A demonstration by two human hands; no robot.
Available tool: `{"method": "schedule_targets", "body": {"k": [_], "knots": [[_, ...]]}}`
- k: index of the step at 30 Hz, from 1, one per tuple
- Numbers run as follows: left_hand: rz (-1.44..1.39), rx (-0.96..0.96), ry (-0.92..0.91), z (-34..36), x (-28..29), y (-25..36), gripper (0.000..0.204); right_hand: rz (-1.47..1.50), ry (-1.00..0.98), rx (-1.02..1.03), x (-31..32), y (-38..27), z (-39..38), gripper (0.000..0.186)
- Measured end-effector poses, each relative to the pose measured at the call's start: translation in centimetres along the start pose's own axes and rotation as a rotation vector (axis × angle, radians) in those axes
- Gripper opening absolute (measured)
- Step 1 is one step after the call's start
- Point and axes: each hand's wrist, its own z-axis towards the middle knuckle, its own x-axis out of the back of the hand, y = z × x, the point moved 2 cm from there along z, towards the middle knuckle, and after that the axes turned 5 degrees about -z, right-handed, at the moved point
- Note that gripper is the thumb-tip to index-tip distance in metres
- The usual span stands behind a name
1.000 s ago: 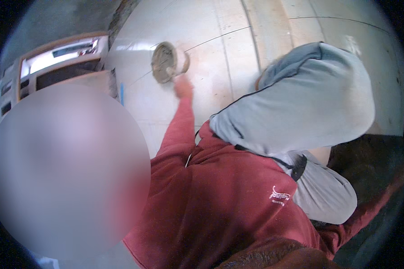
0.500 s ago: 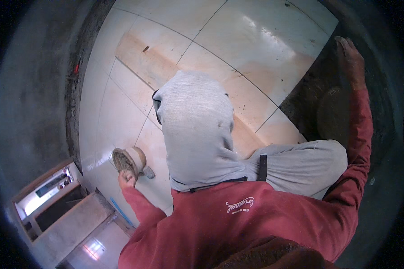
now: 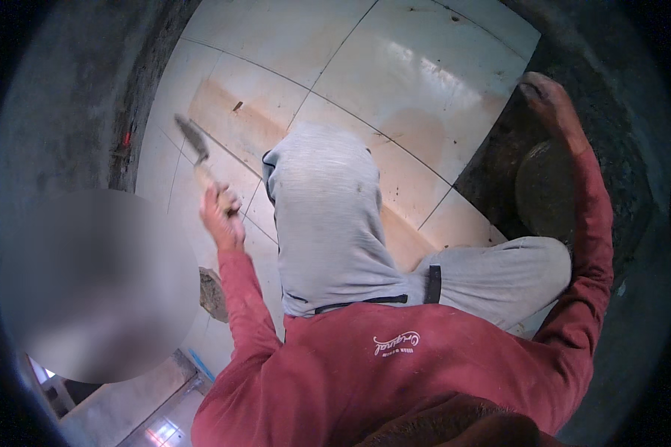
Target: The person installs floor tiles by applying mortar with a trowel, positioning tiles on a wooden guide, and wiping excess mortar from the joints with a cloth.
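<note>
One trowel (image 3: 191,137) now visible in left fingers (image 3: 212,201), reached forward over tiles (image 3: 373,82).

A brick-red, long-sleeved fabric sweatshirt (image 3: 343,384) bears curving white script (image 3: 397,343), with light-grey cloth trousers (image 3: 324,216) trimmed in black. A narrow metal trowel (image 3: 193,139) shows a dull grey blade and pale handle (image 3: 203,176). Cream, straight-edged floor tiles (image 3: 380,74) carry a grid of dark lines and orange-tan smears (image 3: 416,138), against a mottled charcoal wall (image 3: 67,112) with one red mark (image 3: 127,139).
</note>
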Motion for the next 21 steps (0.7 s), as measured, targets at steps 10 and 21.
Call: {"method": "schedule_targets", "body": {"k": [10, 21], "knots": [[0.072, 0.129, -0.597, 7.7, -22.6, -13.3, 0.059, 0.481, -0.504, -0.140, -10.9, -13.3, 9.7, 0.041], [0.598, 0.051, -1.288, 12.6, -25.7, -17.6, 0.060, 1.555, 0.023, -0.861, -23.7, -20.4, 12.9, 0.042]]}}
